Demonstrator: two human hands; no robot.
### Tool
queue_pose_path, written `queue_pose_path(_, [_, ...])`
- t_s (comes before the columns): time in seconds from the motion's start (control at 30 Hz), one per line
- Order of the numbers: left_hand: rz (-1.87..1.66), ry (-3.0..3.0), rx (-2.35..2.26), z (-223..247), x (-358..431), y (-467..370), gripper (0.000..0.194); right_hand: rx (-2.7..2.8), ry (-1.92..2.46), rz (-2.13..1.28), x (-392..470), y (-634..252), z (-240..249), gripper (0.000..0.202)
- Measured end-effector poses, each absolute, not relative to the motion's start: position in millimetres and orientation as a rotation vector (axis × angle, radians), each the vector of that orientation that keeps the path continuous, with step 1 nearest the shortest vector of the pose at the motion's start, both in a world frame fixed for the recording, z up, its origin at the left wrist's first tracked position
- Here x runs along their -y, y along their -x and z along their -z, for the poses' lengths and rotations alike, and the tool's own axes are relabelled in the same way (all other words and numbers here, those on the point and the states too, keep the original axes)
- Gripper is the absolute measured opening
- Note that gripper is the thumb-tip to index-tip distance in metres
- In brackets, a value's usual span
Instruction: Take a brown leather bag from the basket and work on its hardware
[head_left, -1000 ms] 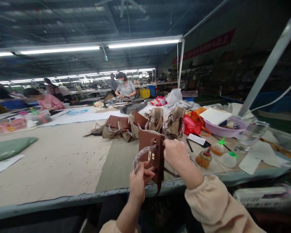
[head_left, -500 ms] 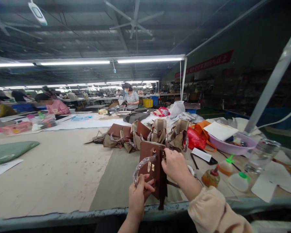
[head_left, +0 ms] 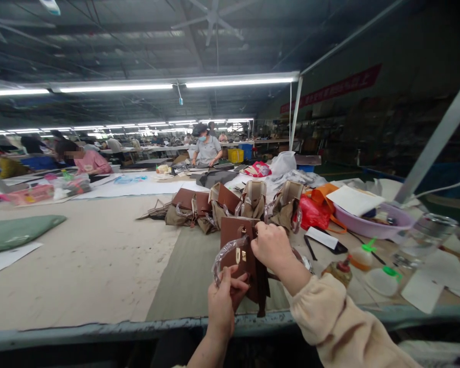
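- A green pad lies flat at the worktop's far left edge, with a white sheet just beside it, well apart from the hands.
- A co-worker in a pink top sits at the far left corner behind a clear box of small parts; another person in grey stands at the far edge.
- A row of brown-and-tan bags stands and leans mid-worktop, in line behind the one in hand and within reach.
- The left hand is curled closed around the bottom of the brown bag, thumb over the front face, apparently propping it upright above the near edge so its gold clasp faces the person.
- The bag's handle, wrapped in clear film, loops out to the left, free of both hands.
- The right hand is closed in a tight pinch at the bag's top right edge, fingers tucked at the flap; what exactly they grip is hidden by the knuckles.
- Near the right edge sit a red plastic bag, a lilac basin with a white card across it, squeeze bottles with green caps and a clear jar, grouped on the working side.
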State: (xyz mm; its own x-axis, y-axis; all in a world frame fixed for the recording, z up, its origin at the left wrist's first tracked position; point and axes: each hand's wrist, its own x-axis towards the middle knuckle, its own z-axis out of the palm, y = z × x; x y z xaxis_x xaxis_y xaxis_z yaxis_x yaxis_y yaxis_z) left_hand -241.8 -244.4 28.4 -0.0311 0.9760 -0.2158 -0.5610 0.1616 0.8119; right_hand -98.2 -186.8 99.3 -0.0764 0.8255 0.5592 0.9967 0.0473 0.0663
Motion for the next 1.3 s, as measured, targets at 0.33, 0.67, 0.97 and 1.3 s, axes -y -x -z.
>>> queue_pose_path(0.33, [-1.364,-0.477,-0.896,-41.4,241.5,235.0,0.041,2.247,1.728,0.704,206.2,99.2,-101.1,0.010])
queue_pose_path(0.67, [-1.390,-0.524,-0.921,-38.7,213.7,243.4,0.038,2.552,1.346,0.838,277.8,99.9,0.2,0.032])
queue_pose_path(0.97, [-1.192,-0.765,-0.965,-3.9,225.1,262.0,0.061,2.380,1.175,0.191,313.1,70.0,13.7,0.021])
queue_pose_path(1.3, [-1.182,-0.787,-1.095,13.6,247.8,295.4,0.046,1.767,1.527,0.076,320.3,53.8,-17.9,0.023])
